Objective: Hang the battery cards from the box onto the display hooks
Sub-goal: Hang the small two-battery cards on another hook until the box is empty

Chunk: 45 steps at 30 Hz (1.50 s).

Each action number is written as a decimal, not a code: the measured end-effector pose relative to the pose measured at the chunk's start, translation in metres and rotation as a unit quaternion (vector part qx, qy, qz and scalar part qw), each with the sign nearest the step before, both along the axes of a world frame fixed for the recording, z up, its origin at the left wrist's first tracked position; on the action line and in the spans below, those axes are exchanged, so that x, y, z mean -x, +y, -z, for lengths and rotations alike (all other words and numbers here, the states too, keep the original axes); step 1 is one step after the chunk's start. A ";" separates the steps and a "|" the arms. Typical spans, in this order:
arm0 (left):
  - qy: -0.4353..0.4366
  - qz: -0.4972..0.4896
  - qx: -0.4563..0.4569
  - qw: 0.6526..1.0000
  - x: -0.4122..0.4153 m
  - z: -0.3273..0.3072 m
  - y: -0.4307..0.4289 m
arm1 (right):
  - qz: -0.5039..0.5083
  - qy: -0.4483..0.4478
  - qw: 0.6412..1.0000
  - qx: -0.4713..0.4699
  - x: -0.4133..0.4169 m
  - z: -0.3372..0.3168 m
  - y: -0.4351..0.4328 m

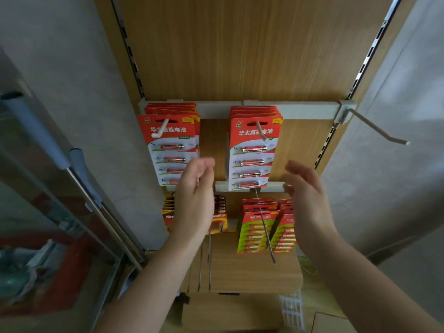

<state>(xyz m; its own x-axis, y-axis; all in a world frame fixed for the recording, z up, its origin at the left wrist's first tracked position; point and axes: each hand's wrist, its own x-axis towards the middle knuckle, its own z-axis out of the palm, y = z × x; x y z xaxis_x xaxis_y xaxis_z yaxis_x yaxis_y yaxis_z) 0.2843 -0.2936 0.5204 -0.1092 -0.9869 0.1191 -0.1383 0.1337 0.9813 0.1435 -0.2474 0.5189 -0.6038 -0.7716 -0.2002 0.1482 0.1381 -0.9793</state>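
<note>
Left hand (pixel 194 203) and right hand (pixel 310 200) raised, fingers (pixel 204 164) loosely straight, holding nothing. Two stacks of red battery cards (pixel 254 145) hang on white hooks (pixel 159 129); one bare metal hook (pixel 377 127) at right.

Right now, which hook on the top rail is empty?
The rightmost hook, at the rail's right end, is bare; a left stack and middle stack of red battery cards fill the others.

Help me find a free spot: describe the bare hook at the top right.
The hook is a thin grey metal rod with a bent, pale tip. Its bracket clips onto the right end of the white top rail. It slants outward to the right. Nothing hangs on it, and nothing else touches it.
</note>
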 end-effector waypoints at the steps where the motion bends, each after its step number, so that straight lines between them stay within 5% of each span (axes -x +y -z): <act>1: 0.004 -0.005 0.015 1.000 -0.013 0.006 0.004 | -0.003 -0.011 1.000 -0.003 -0.004 0.006 0.005; 10: 0.040 -0.174 0.011 0.984 -0.078 0.017 -0.042 | -0.234 0.084 0.968 -0.005 -0.077 -0.004 -0.019; 19: 0.107 -0.017 -0.038 0.993 -0.064 -0.023 -0.082 | -0.193 -0.004 0.978 0.078 -0.104 -0.025 -0.087; 25: 0.116 0.031 -0.051 0.992 -0.063 -0.015 -0.088 | -0.219 0.027 0.973 0.072 -0.109 -0.027 -0.091; 36: 0.133 0.025 -0.043 0.990 -0.067 0.000 -0.091 | -0.206 -0.023 0.975 0.080 -0.102 -0.008 -0.109; 45: 0.111 0.046 -0.059 0.991 -0.068 0.009 -0.088 | -0.217 0.036 0.974 0.058 -0.107 -0.003 -0.108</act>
<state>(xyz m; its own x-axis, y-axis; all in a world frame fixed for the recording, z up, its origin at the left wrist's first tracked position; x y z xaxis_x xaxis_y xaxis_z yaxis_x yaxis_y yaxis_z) 0.3522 -0.3814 0.5117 -0.1839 -0.9823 0.0353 0.0912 0.0187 0.9957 0.2508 -0.3556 0.5216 -0.2254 -0.9720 -0.0660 0.0302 0.0608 -0.9977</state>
